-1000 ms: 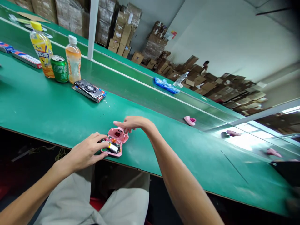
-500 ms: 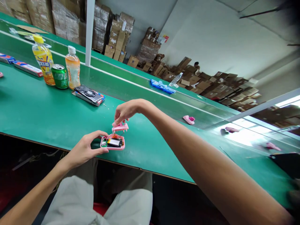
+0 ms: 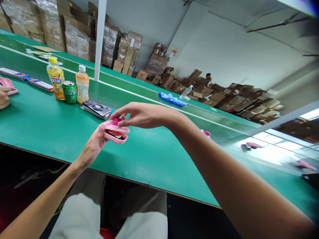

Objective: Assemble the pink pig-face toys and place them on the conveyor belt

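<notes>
My left hand (image 3: 96, 144) holds a small pink device (image 3: 115, 132) lifted above the green table (image 3: 45, 122); dark and orange inner parts show in the gap between its two shell halves. My right hand (image 3: 139, 115) reaches in from the right, and its fingertips rest on the pink top cover of the device, pressing it down onto the lower half. Both hands are closed on the device.
Two drink bottles (image 3: 56, 78) and a green can (image 3: 69, 92) stand at the left by a black phone (image 3: 96, 107). Another person's hand (image 3: 3, 98) holds a pink item at the far left. Pink parts (image 3: 251, 145) and a blue tray (image 3: 172, 99) lie further along. Cardboard boxes fill the background.
The left hand lifted the device base off the table. The right hand brought the pink cover down onto it. The view tilted up and a co-worker's hand came in at left.
</notes>
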A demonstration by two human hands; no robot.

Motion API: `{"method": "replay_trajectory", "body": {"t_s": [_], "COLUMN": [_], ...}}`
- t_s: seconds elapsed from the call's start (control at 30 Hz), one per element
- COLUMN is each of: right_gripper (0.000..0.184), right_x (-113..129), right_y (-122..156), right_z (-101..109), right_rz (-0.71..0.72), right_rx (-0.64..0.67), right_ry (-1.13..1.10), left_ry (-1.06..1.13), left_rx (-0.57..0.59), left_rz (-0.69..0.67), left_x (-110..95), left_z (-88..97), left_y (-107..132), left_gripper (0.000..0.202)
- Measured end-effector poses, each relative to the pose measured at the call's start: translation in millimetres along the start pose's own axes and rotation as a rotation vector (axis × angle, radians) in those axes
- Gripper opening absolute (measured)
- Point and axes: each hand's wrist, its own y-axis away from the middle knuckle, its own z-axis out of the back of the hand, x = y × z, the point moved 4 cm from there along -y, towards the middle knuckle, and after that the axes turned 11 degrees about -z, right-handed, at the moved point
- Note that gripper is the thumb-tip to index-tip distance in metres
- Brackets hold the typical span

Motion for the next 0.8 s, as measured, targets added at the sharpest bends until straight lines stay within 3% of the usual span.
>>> {"method": "replay_trajectory", "body": {"t_s": [0.1,0.17,0.27,0.33,0.4,0.57,0.7,0.8], "right_gripper": [0.018,0.018,0.012,0.029,0.037,0.031,0.029,0.025], "right_x": [-1,-2,-1,-1,-4,-27,-30,-29], "right_y": [0,4,21,40,56,64,54,48], "right_z": [0,-4,-13,-29,-51,-96,-108,-114], "right_rz": [-0.011,-0.024,-0.076,-0.105,-0.133,-0.261,-0.340,-0.340], "right_rx": [-0.004,-0.081,-0.509,-0.810,-0.959,-0.969,-0.910,-0.911], "right_ry": [0.034,0.064,0.160,0.239,0.234,-0.112,-0.305,-0.366], "left_ry": [-0.034,-0.041,-0.033,-0.047,-0.063,-0.138,-0.263,-0.285], "left_rx": [0.004,-0.030,-0.126,-0.185,-0.207,-0.212,-0.231,-0.321], "left_rz": [0.017,0.021,-0.017,-0.032,-0.035,-0.022,-0.028,-0.083], "left_x": [0,2,3,4,5,7,14,22], "left_z": [-1.1,-0.9,-0.7,-1.3,-3.3,-7.6,-8.4,-12.4], "left_y": [0,0,-1,-3,-4,-3,1,3], "left_gripper": [0.051,0.049,0.052,0.049,0.048,0.052,0.050,0.048]}}
